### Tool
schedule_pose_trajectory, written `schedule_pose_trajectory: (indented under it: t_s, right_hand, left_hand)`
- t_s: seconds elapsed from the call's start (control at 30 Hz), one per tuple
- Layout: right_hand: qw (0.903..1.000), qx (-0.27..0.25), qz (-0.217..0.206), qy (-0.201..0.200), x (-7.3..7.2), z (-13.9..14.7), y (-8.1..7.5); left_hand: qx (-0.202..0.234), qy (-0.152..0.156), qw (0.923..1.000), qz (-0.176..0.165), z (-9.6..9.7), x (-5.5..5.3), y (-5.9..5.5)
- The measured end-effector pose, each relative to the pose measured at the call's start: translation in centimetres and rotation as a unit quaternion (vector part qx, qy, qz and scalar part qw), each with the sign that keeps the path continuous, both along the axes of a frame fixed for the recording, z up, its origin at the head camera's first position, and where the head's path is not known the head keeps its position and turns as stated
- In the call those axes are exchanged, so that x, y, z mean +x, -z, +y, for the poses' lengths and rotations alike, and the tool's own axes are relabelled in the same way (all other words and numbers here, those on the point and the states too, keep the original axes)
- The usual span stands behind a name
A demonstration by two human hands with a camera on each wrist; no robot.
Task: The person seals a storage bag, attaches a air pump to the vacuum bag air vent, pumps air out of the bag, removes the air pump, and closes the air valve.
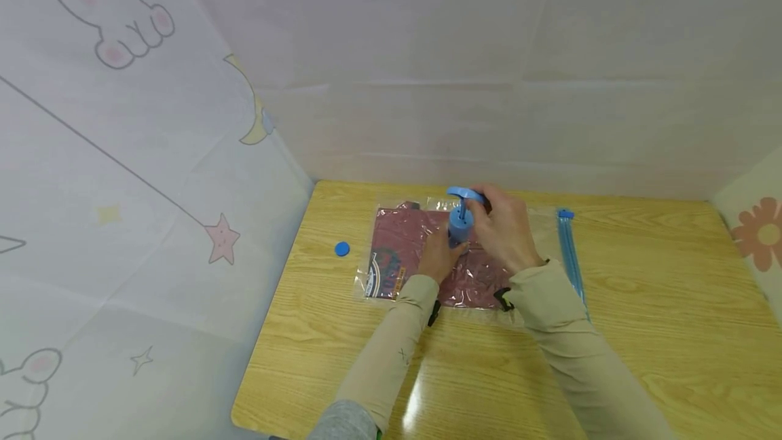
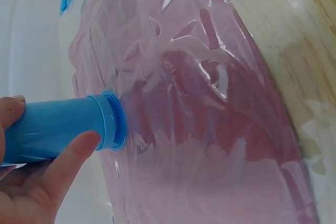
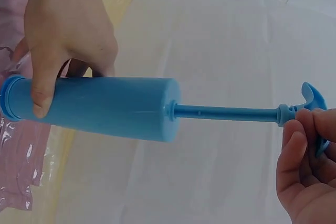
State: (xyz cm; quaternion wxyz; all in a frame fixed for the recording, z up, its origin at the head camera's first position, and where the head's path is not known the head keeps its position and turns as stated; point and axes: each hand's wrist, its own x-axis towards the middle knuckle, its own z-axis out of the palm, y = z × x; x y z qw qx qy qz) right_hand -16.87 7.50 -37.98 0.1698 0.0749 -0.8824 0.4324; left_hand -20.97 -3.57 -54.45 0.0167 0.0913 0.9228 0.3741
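Observation:
A blue hand pump stands on a clear plastic bag with folded maroon cloth inside. My left hand grips the pump's barrel low down, thumb and fingers around it. In the left wrist view, the barrel's flanged base meets the bag; what lies under it is hidden. With my right hand I hold the curved handle at the top. The pump's rod is drawn well out of the barrel in the right wrist view. Wrinkles run across the plastic around the base.
Left of the bag lies a round blue cap on the wooden table. A blue zip strip with a slider runs along the bag's right end. Pale walls rise behind and left of the table.

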Motion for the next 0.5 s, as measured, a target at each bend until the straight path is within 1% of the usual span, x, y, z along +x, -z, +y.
schedule_pose_trajectory:
  t_s: [0.23,0.4,0.5]
  right_hand:
    - [0.9995,0.0,0.033,0.002,0.4,-0.1,-0.9]
    - [0.9977,0.016,0.066,-0.001,0.5,-0.1,-1.5]
    - [0.9968,0.018,0.078,-0.002,0.6,-0.1,-1.8]
  left_hand:
    - [0.016,-0.003,0.9998,-0.008,0.0,0.1,-0.2]
    - [0.016,0.0,0.9998,-0.011,0.0,0.1,0.0]
    - [0.013,-0.002,0.9998,-0.011,0.1,0.0,0.2]
